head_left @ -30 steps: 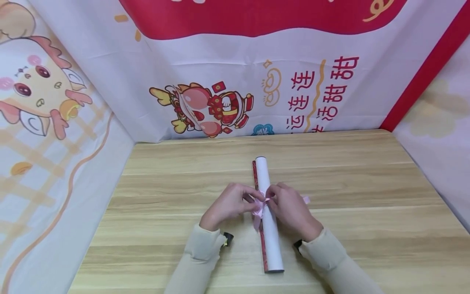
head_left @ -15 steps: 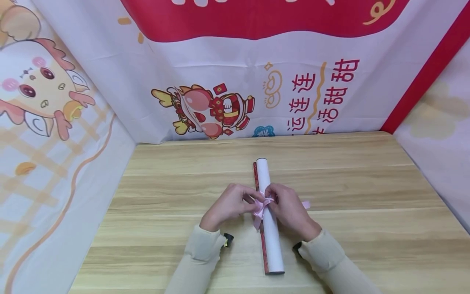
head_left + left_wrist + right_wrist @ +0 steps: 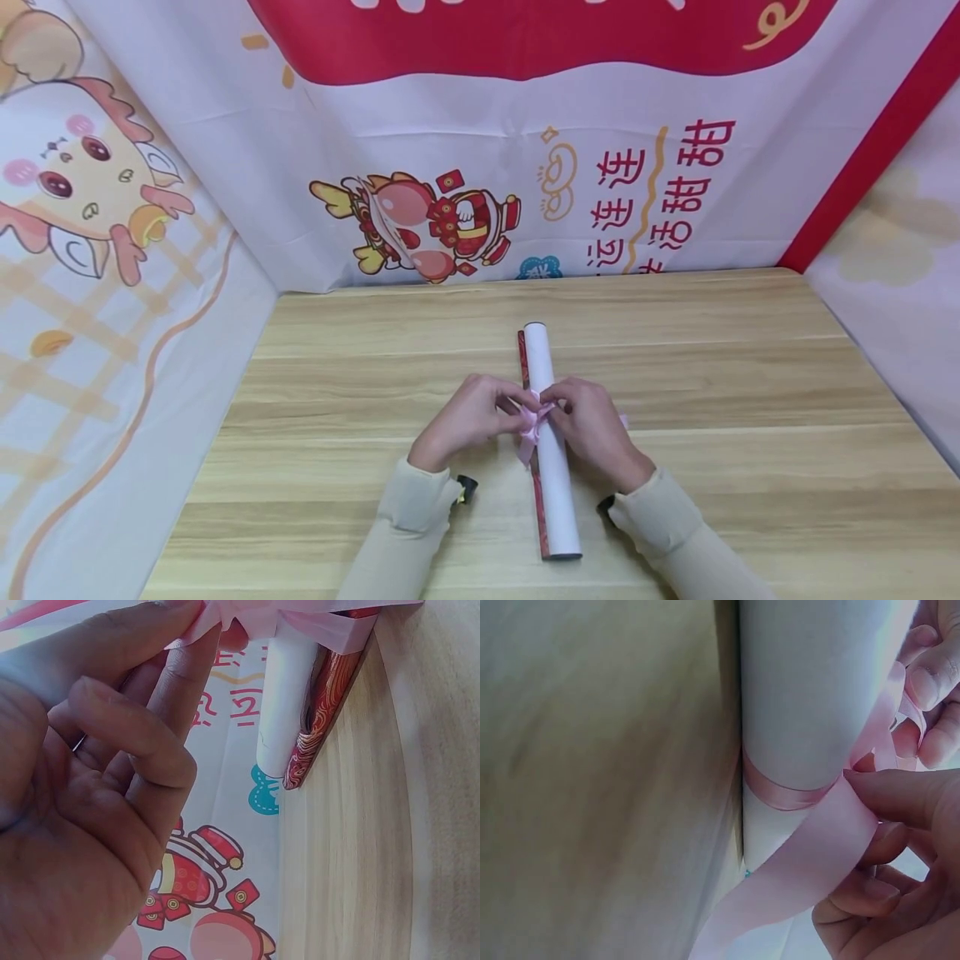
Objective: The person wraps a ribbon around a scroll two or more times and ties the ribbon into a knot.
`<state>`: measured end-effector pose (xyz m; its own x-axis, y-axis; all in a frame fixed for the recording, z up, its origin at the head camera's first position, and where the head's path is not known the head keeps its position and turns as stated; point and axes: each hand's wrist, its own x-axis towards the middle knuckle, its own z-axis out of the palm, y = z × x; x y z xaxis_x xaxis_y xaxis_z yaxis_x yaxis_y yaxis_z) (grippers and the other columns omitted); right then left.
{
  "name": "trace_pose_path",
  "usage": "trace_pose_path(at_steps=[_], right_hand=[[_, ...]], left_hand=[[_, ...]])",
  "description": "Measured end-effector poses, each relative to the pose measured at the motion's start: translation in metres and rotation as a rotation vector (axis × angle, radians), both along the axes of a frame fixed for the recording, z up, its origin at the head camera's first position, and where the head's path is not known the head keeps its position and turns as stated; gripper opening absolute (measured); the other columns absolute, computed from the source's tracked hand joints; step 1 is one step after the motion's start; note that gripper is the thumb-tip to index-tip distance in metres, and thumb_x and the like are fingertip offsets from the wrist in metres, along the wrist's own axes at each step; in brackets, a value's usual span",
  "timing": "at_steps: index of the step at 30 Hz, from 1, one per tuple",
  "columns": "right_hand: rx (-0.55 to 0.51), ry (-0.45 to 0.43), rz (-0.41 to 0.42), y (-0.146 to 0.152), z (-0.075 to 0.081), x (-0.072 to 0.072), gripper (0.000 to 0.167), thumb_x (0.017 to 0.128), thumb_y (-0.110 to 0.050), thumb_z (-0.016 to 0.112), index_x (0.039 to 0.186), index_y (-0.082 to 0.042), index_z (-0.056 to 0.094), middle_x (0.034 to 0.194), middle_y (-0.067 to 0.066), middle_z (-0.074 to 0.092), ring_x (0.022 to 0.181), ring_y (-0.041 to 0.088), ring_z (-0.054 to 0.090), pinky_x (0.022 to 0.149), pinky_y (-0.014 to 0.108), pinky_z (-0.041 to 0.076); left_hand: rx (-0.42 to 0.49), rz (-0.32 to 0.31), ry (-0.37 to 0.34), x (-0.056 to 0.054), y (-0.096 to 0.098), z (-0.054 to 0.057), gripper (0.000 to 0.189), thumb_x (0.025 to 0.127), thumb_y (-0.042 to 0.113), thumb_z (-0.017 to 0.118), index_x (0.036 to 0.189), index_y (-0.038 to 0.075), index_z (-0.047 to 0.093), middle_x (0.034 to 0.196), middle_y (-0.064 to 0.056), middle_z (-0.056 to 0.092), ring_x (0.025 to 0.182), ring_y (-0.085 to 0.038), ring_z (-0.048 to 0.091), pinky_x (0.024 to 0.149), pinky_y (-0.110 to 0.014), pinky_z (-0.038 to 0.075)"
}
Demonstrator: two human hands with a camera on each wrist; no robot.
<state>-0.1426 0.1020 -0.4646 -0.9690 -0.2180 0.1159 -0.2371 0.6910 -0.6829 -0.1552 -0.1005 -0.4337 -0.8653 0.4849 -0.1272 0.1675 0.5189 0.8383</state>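
Note:
A white roll [image 3: 557, 492] lies lengthwise on the table, with a flat red patterned strip [image 3: 540, 517] along its left side. Pink ribbon [image 3: 810, 855] wraps once round the roll's middle and gathers into loops on top. My left hand [image 3: 474, 417] pinches the loops from the left between thumb and fingers; its fingertips also show in the right wrist view. From the right, my right hand [image 3: 596, 429] pinches the ribbon close to the knot, thumb against bent fingers. One ribbon tail falls over the red strip, and another trails out behind the right hand.
The wood-grain table [image 3: 337, 358] extends on both sides of the roll. A printed cloth [image 3: 450, 108] hangs behind its far edge, and side cloths [image 3: 225, 333] border it left and right. Dark wrist-camera parts [image 3: 467, 489] poke out below the sleeves.
My right fingers have drawn in and shifted slightly at the knot, and less of the tail shows beyond that hand. The left hand keeps its pinch in place; the roll lies still.

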Motion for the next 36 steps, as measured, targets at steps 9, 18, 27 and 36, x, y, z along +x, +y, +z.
trace_pose_path(at_steps=[9, 18, 27, 36], right_hand=[[-0.005, -0.079, -0.005, 0.0, 0.004, 0.002, 0.018, 0.093, 0.0, 0.075, 0.109, -0.005, 0.08, 0.108, 0.011, 0.079, 0.087, 0.017, 0.067, 0.077, 0.033, 0.06], [-0.144, -0.226, 0.134, 0.022, 0.014, 0.0, 0.031, 0.097, -0.001, 0.065, 0.127, -0.004, 0.073, 0.128, 0.016, 0.069, 0.087, 0.018, 0.059, 0.069, 0.025, 0.051], [-0.071, -0.25, 0.069, 0.033, 0.012, -0.003, 0.024, 0.1, -0.007, 0.068, 0.122, -0.005, 0.076, 0.111, 0.011, 0.071, 0.082, 0.018, 0.06, 0.064, 0.025, 0.054], [0.035, -0.267, -0.004, 0.031, 0.011, -0.004, 0.013, 0.098, -0.022, 0.076, 0.104, -0.011, 0.079, 0.091, 0.002, 0.073, 0.078, 0.016, 0.061, 0.064, 0.026, 0.053]], left_hand=[[0.014, -0.007, 0.025, -0.001, -0.003, -0.001, 0.018, 0.091, 0.01, 0.082, 0.108, 0.016, 0.083, 0.102, 0.002, 0.08, 0.086, -0.009, 0.069, 0.072, -0.025, 0.054], [0.007, 0.02, 0.017, -0.002, -0.007, -0.001, 0.019, 0.092, 0.009, 0.081, 0.11, 0.015, 0.083, 0.109, 0.001, 0.08, 0.089, -0.01, 0.071, 0.074, -0.027, 0.057], [0.023, 0.169, 0.016, -0.004, -0.005, -0.004, 0.025, 0.092, 0.006, 0.078, 0.117, 0.008, 0.08, 0.119, -0.009, 0.079, 0.094, -0.019, 0.076, 0.07, -0.027, 0.058], [0.002, 0.227, 0.022, -0.004, -0.004, -0.008, 0.028, 0.092, 0.007, 0.079, 0.12, 0.006, 0.078, 0.123, -0.013, 0.078, 0.093, -0.027, 0.079, 0.061, -0.027, 0.057]])
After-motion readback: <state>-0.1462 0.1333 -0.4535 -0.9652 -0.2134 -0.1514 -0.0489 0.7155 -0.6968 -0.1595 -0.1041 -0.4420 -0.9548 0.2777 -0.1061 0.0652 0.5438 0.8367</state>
